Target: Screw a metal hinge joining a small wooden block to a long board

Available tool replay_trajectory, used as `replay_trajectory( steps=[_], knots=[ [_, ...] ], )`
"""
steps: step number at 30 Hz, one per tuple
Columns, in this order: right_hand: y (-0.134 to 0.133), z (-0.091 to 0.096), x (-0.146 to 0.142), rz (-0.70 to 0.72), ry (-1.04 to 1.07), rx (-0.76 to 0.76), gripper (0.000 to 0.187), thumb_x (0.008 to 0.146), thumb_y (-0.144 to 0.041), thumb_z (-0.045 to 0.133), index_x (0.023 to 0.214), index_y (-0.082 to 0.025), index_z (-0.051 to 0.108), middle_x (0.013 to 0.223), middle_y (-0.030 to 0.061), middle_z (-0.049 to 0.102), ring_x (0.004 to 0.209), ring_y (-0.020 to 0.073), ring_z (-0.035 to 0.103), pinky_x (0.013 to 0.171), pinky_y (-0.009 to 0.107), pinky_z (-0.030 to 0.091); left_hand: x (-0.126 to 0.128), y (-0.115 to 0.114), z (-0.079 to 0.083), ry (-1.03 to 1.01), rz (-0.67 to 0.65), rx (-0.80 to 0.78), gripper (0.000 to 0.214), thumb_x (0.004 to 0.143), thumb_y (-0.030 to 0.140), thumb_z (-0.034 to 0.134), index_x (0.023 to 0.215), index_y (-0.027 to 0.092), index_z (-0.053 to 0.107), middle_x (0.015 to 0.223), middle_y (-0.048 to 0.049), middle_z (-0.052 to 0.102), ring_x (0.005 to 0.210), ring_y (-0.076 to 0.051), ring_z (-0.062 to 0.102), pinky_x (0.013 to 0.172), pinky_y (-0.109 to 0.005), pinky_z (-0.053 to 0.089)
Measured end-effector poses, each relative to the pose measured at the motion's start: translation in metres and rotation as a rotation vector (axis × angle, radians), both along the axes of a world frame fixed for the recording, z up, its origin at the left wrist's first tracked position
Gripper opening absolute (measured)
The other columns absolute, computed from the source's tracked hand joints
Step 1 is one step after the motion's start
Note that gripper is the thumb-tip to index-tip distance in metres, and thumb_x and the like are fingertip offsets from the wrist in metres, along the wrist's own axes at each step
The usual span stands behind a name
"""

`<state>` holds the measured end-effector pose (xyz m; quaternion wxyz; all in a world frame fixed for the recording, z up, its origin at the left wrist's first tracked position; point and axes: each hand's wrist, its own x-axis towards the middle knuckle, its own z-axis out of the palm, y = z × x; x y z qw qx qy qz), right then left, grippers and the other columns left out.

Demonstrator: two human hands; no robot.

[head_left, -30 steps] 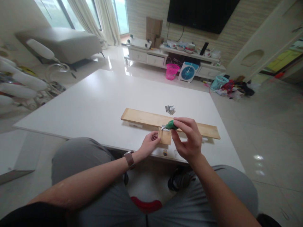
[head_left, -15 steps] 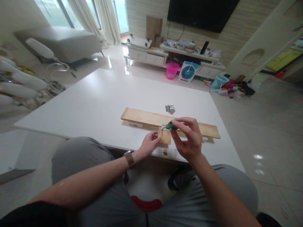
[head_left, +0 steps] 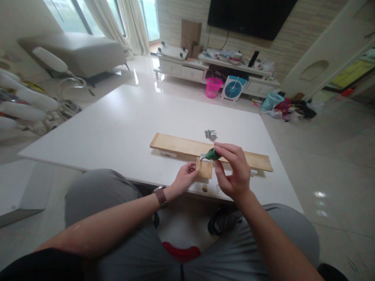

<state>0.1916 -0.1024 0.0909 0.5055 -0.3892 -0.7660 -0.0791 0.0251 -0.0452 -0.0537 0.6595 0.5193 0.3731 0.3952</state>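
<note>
My left hand [head_left: 190,173] is closed on the left edge of a small square wooden piece [head_left: 205,171] near the table's front edge. A metal hinge [head_left: 204,158] lies where that piece meets a long wooden board [head_left: 178,144]. With its fingertips, my right hand [head_left: 233,168] holds a green-handled screwdriver [head_left: 213,154], its tip over the hinge. The thumb stands a little off the handle. The tip's exact contact with a screw is too small to make out.
Several loose metal hinges [head_left: 211,135] lie on the white table [head_left: 117,125] beyond the board. White supports [head_left: 167,154] show under the board. Small stickers [head_left: 204,188] sit by the front edge. A pink basket [head_left: 213,87] and a fan [head_left: 233,88] stand beyond the table.
My right thumb has come away from the screwdriver's handle and the fingers have shifted along its top. My left hand and the wooden pieces stay in place.
</note>
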Motion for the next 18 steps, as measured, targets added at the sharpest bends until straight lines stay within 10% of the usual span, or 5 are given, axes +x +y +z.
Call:
replay_trajectory(
  steps=[6,14,18],
  knots=[
    [0.0013,-0.0047,0.0002,-0.059,-0.008,0.041,0.059,0.096,-0.006,0.073,0.146,-0.035,0.065,0.121,0.008,0.07,0.1,0.022,0.072,0.076,0.037,0.067,0.0002,-0.0004,0.0014,0.019,0.008,0.023,0.035,0.085,0.04,0.084,0.107,0.014,0.076,0.093,-0.007,0.077,0.086,-0.02,0.068,0.081,-0.032,0.054],
    [-0.0007,-0.0001,-0.0001,-0.011,-0.011,-0.017,0.064,0.097,-0.003,0.065,0.155,-0.029,0.06,0.137,0.0128,0.072,0.127,0.0294,0.072,0.103,0.05,0.066,-0.0003,0.0004,-0.0032,-0.001,-0.003,0.01,0.037,0.085,0.041,0.086,0.108,0.014,0.076,0.095,-0.0081,0.078,0.085,-0.02,0.068,0.081,-0.032,0.054],
    [0.001,-0.0017,-0.0002,-0.019,-0.012,0.012,0.065,0.096,-0.001,0.067,0.153,-0.032,0.061,0.132,0.0115,0.073,0.119,0.0267,0.073,0.09,0.044,0.068,0.0003,0.0003,-0.0027,-0.011,0.002,0.005,0.035,0.085,0.039,0.085,0.107,0.013,0.076,0.094,-0.0075,0.077,0.085,-0.019,0.069,0.08,-0.031,0.054]
  ],
)
